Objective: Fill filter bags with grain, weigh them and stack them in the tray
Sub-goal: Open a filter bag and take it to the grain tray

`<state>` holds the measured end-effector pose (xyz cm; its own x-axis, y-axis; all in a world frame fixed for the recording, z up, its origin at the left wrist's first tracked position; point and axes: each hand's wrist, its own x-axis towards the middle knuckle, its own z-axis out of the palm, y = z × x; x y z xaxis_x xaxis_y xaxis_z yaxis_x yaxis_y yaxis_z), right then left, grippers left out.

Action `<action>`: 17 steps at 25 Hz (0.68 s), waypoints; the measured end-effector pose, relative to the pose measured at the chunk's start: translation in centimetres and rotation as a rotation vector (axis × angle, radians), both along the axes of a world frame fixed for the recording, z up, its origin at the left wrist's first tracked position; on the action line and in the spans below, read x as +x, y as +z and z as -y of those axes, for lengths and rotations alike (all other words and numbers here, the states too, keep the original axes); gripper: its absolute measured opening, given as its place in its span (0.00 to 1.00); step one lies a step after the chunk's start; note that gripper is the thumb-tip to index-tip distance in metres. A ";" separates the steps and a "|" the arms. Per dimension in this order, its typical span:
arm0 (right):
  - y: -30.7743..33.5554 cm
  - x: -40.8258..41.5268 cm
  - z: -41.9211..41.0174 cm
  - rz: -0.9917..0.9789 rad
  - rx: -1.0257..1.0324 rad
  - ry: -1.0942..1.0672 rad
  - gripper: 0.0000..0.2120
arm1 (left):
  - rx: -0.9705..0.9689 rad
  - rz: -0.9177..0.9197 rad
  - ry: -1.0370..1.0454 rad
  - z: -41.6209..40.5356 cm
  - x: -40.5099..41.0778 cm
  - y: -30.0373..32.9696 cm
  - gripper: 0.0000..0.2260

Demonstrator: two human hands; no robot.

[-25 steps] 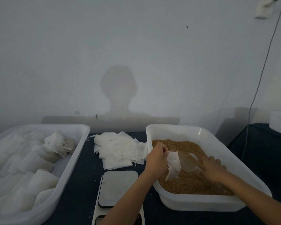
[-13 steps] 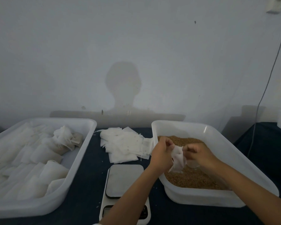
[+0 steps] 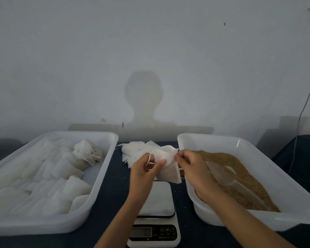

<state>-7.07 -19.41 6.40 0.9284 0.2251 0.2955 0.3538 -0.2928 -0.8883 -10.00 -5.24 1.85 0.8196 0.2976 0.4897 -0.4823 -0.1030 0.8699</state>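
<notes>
I hold a white filter bag (image 3: pixel 167 165) above the scale (image 3: pixel 156 212), between both hands. My left hand (image 3: pixel 144 169) pinches its left side and the drawstring loop. My right hand (image 3: pixel 191 167) pinches its right upper edge. To the right stands a white tub (image 3: pixel 240 142) of brown grain (image 3: pixel 240 169), with a clear scoop (image 3: pixel 222 176) lying on the grain. On the left a white tray (image 3: pixel 100 176) holds several filled bags (image 3: pixel 61 176).
A heap of empty filter bags (image 3: pixel 134 151) lies on the dark table behind my hands. The scale's display panel (image 3: pixel 154 231) faces me at the near edge. A cable (image 3: pixel 304 108) hangs down the wall at the far right.
Both hands have come out of the grain tub and moved left with the bag, which is now over the scale. The scoop was let go and lies on the grain.
</notes>
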 end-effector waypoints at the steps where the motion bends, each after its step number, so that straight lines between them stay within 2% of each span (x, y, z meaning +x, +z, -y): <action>1: -0.6 -0.4 -0.8 0.019 -0.014 -0.004 0.09 | 0.011 -0.010 0.036 -0.9 -0.4 -0.2 0.10; 5: -4.3 -1.9 -3.5 -0.042 0.000 0.059 0.09 | 0.057 -0.094 0.172 -2.8 -1.0 -1.9 0.14; 9: -8.1 -1.8 -4.2 0.057 -0.008 -0.077 0.04 | 0.095 -0.181 0.248 -2.8 -0.8 -3.9 0.14; 11: -9.1 -1.4 -4.1 0.099 0.023 -0.134 0.01 | 0.102 -0.199 0.269 -2.7 -0.7 -4.6 0.13; 15: -10.6 -0.6 -3.7 0.101 0.002 -0.131 0.02 | 0.139 -0.240 0.277 -3.2 -0.4 -5.9 0.14; 17: -11.0 -0.3 -3.5 0.110 -0.032 -0.096 0.03 | 0.194 -0.261 0.254 -3.7 -0.4 -6.3 0.12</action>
